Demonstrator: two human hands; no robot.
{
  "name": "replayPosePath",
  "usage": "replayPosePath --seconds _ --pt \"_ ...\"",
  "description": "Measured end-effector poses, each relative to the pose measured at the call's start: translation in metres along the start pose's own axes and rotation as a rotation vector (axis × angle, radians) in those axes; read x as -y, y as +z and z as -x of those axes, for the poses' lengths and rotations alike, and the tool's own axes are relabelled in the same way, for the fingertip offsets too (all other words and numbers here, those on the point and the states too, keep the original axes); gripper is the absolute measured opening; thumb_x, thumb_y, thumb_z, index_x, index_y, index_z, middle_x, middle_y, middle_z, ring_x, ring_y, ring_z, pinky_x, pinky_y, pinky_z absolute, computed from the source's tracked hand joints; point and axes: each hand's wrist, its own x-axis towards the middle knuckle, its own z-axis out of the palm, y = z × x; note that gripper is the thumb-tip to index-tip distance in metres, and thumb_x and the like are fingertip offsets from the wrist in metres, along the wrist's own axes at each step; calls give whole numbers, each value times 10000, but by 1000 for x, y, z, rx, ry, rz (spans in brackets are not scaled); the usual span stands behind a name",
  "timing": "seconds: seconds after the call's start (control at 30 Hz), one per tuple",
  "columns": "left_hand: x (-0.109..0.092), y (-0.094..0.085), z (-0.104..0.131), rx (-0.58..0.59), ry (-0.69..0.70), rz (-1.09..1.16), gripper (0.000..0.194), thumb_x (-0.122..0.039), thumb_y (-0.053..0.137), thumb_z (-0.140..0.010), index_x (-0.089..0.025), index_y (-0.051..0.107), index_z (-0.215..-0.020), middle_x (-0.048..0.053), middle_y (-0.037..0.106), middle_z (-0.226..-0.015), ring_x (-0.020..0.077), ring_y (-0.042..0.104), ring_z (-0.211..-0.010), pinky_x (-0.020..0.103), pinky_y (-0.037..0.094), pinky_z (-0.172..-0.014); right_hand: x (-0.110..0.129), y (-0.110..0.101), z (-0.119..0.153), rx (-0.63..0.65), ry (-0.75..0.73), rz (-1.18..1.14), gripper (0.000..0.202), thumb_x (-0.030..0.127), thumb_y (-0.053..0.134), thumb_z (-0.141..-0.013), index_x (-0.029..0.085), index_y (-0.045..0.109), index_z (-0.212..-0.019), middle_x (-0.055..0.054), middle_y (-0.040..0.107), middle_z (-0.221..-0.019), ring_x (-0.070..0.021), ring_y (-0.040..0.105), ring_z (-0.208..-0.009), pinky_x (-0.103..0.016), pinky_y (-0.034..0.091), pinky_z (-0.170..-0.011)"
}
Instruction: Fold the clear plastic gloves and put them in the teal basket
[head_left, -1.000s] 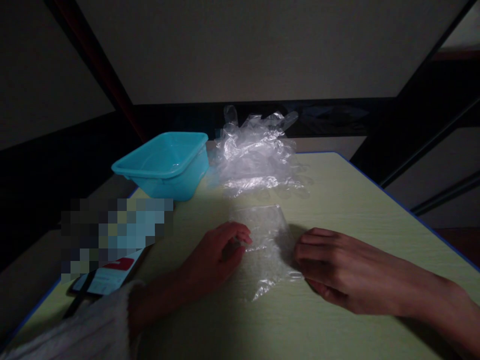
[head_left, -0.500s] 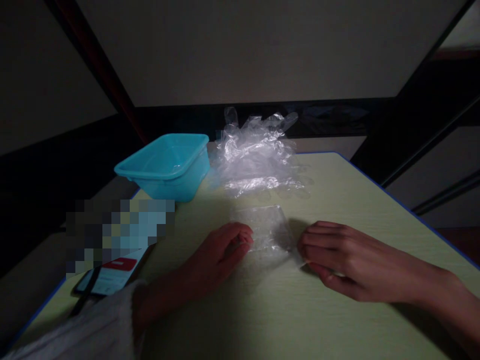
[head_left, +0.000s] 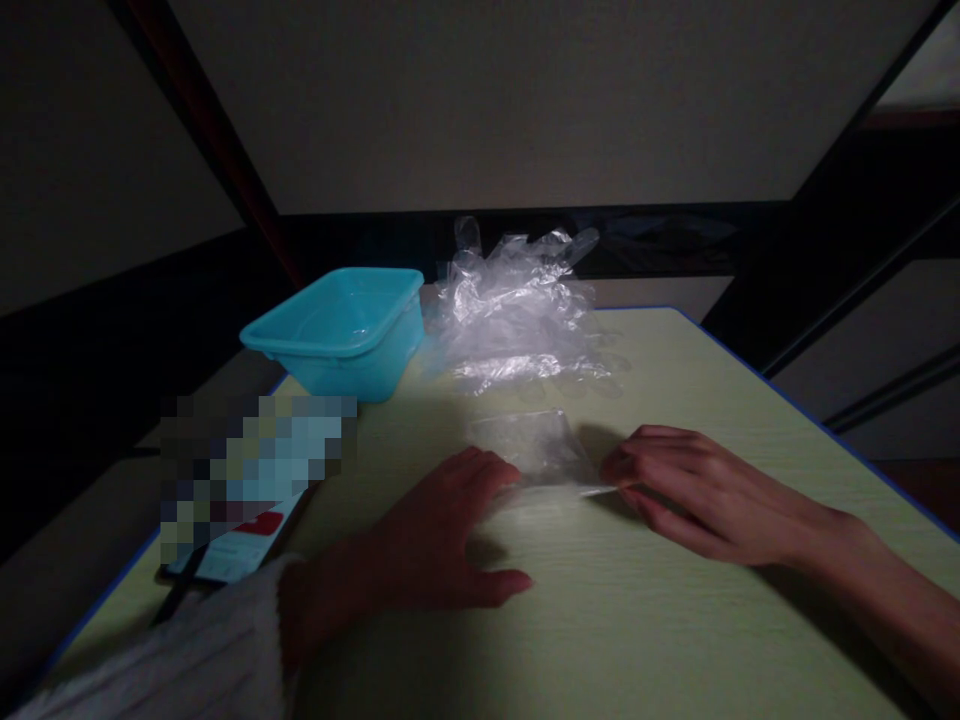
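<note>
A thin clear plastic sheet or bag [head_left: 536, 450] lies flat on the table in front of me; its exact kind is hard to make out. My right hand [head_left: 682, 490] pinches its near right corner, which is slightly raised off the tabletop. At the sheet's left side is my left hand [head_left: 450, 530], thumb spread well away from the fingers, the fingertips resting at the sheet's near left edge. Beyond the sheet is a heap of crumpled clear disposable plastic gloves [head_left: 525, 310].
A turquoise plastic basin [head_left: 337, 370] stands at the table's back left. Nearer, on the left, lies a phone [head_left: 244, 550] with a lit screen, partly pixelated. The pale table [head_left: 720, 390] has a blue edge, and a wall panel rises behind it.
My left hand has opened, its thumb moving away from its fingers. My right hand has shifted slightly away from me with the sheet's corner, and the near edge of the sheet now lies flatter.
</note>
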Motion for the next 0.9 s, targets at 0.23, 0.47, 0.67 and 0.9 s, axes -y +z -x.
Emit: replayPosePath --seconds 0.23,0.47,0.67,0.9 --pt "4 9 -2 -95 57 -173 168 -122 435 -849 -139 582 -928 65 595 -915 180 523 -862 300 449 -787 3 3 -3 -85 -90 93 259 139 306 -914 173 514 -763 -45 573 -649 -153 477 -569 -299 401 -571" --pt "8 9 -3 -143 125 -169 267 -162 373 -924 -125 629 -858 66 626 -895 163 543 -833 278 458 -761 0 8 -2 7 -100 120 261 324 442 -902 145 578 -768 -53 575 -677 -182 500 -638 -321 407 -588" --pt "9 9 -3 -145 116 -163 294 -176 365 -927 -114 642 -851 75 639 -892 168 550 -827 288 464 -757 -6 13 -3 -11 -119 116 346 240 307 -949 130 614 -831 -95 644 -820 -186 570 -769 -330 481 -681" --pt "9 7 -3 -115 95 -150 282 -166 372 -916 -116 645 -861 86 654 -918 175 565 -854 298 466 -786 -6 13 -4 37 -59 33 335 184 275 -958 144 608 -949 -94 673 -931 -167 621 -903 -319 518 -767"
